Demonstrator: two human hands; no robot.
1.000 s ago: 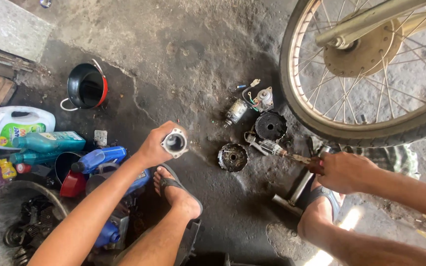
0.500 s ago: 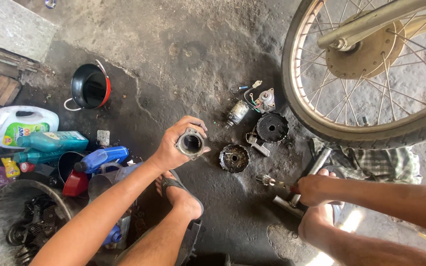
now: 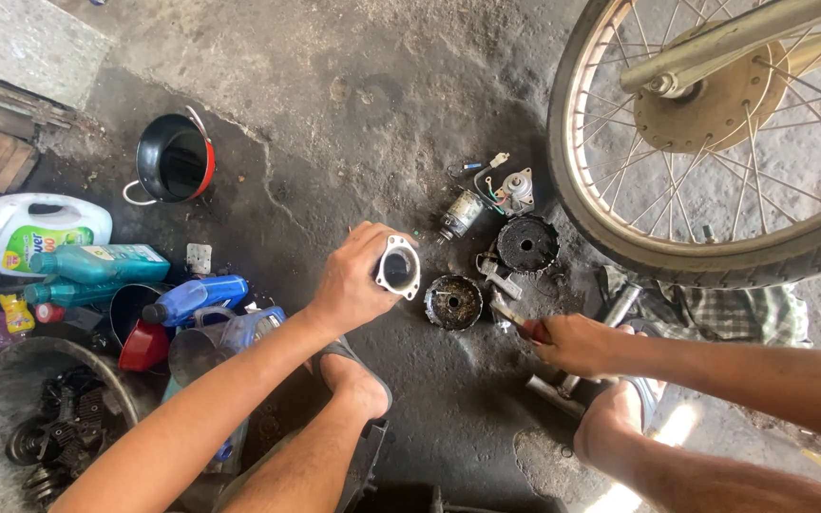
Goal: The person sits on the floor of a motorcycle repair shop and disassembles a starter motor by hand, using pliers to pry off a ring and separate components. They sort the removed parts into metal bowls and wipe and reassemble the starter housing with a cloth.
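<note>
My left hand (image 3: pixel 353 280) grips a short grey metal cylinder housing (image 3: pixel 398 269), its open bore facing the camera, held above the oily floor. My right hand (image 3: pixel 577 342) is closed around a red-handled tool (image 3: pixel 523 326) whose tip points toward small parts on the ground. Between the hands lie a round dark rotor-like part (image 3: pixel 453 302) and a black toothed drum (image 3: pixel 526 244). A small motor with wires (image 3: pixel 463 214) and a grey fitting (image 3: pixel 517 190) lie just beyond.
A spoked motorcycle wheel (image 3: pixel 610 228) stands at upper right, with a checked cloth (image 3: pixel 715 309) under it. A black and red pot (image 3: pixel 175 160) sits at upper left. Oil bottles (image 3: pixel 97 266), a white jug (image 3: pixel 26 228) and a basin of greasy parts (image 3: pixel 40 427) crowd the left. My sandalled feet (image 3: pixel 353 380) are below.
My left hand has carried the cylinder housing rightward toward the parts on the floor. My right hand has moved left and down, bringing the red-handled tool close to the rotor-like part.
</note>
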